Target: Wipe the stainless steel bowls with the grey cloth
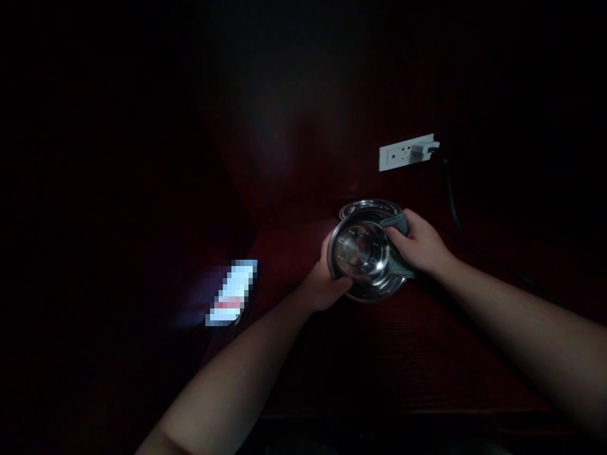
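Note:
A shiny stainless steel bowl (358,249) is tilted toward me above the dark red table. My left hand (327,281) grips its left rim, thumb over the edge and fingers behind. In my right hand (420,243) is a grey-green cloth (397,222), pinched under the thumb and pressed against the bowl's right side. Part of the cloth hangs inside and below that hand. Just behind the bowl lies another round steel dish (370,205), mostly hidden by it.
A lit phone (232,294), its screen blurred out, stands at the left edge of the table (294,246). On the back wall a white socket panel (396,157) holds a plug, and a dark cord (450,196) runs down to the right. The surroundings are very dark.

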`<move>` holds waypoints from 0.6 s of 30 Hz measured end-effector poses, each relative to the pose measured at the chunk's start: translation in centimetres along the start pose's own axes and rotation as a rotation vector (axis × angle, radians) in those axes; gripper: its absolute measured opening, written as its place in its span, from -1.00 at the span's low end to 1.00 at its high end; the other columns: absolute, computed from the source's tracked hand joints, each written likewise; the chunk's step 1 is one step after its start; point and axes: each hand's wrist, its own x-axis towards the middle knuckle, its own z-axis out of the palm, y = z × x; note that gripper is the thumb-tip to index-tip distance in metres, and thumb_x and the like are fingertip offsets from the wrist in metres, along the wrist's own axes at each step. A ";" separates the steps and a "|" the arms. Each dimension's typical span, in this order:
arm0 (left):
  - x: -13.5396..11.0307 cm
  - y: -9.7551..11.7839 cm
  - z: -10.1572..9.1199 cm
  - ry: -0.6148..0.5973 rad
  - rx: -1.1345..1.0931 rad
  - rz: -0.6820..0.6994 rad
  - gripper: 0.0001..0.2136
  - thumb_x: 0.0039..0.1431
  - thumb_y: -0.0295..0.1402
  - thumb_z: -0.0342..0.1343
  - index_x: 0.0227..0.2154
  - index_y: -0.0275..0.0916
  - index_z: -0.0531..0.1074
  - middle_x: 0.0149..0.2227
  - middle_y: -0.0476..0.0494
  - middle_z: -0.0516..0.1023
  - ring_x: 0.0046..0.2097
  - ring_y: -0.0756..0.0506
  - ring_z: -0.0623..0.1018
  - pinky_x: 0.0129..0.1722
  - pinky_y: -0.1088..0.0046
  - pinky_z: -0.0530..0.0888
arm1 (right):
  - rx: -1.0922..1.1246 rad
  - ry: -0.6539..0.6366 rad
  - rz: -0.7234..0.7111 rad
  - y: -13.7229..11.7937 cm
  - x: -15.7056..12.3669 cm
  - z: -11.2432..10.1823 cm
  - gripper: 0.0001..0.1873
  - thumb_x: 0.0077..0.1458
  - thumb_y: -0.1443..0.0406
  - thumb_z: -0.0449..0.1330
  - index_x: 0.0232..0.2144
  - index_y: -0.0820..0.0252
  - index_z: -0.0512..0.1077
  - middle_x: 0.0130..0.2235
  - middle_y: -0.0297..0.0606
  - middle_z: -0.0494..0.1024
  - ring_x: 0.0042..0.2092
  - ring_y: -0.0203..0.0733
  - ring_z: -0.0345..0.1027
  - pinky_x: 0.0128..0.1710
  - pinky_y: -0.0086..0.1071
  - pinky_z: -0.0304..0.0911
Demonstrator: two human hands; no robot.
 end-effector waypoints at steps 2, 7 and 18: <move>0.1 0.1 0.0 0.003 0.008 -0.006 -0.08 0.06 -0.13 0.23 0.32 -0.23 -0.24 0.33 -0.42 0.10 0.33 -0.35 0.17 0.31 -0.04 0.11 | -0.009 0.001 -0.004 0.0 0.0 0.0 -0.85 0.04 0.18 0.15 -0.36 0.12 0.34 -0.39 -0.23 0.47 -0.39 -0.10 0.33 -0.38 -0.21 0.26; 0.1 0.3 0.1 -0.001 0.012 -0.028 -0.07 0.04 -0.08 0.23 0.32 -0.23 -0.23 0.32 -0.44 0.11 0.33 -0.38 0.17 0.30 -0.06 0.12 | -0.016 0.006 -0.011 -0.1 0.0 -0.1 -0.86 0.03 0.19 0.15 -0.37 0.12 0.33 -0.39 -0.24 0.46 -0.38 -0.10 0.32 -0.37 -0.21 0.25; 0.0 0.3 0.1 -0.012 -0.011 -0.024 -0.08 0.06 -0.15 0.23 0.32 -0.23 -0.24 0.33 -0.43 0.10 0.33 -0.35 0.18 0.30 -0.02 0.12 | -0.029 0.004 -0.019 0.0 0.1 0.0 -0.86 0.03 0.19 0.15 -0.37 0.11 0.32 -0.39 -0.25 0.46 -0.40 -0.13 0.31 -0.39 -0.23 0.26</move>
